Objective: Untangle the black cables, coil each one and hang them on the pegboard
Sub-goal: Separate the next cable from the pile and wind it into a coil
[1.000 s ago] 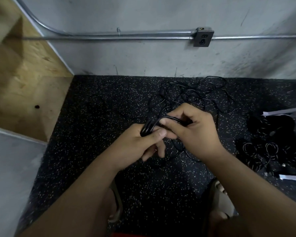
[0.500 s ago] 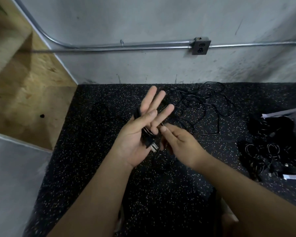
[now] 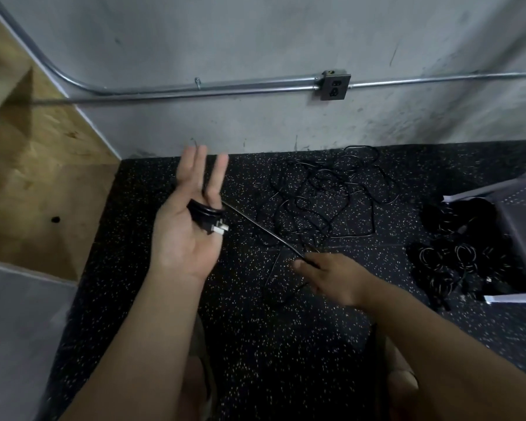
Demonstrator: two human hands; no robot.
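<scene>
My left hand is raised palm up with fingers straight. A black cable is looped around it and its plug with metal prongs lies on the palm. From the loop a taut stretch of black cable runs down to the right into my right hand, which pinches it low over the floor. Behind the hands a tangle of thin black cables lies on the speckled floor near the wall. No pegboard is in view.
A pile of coiled black cables lies at the right beside a grey box or panel. A concrete wall with a metal conduit and outlet box stands behind. A wooden board rises at the left. My feet show at the bottom.
My hands were together on the cable bundle. The left hand has since opened flat and risen to the left, while the right hand has pulled away down and right, drawing the cable taut.
</scene>
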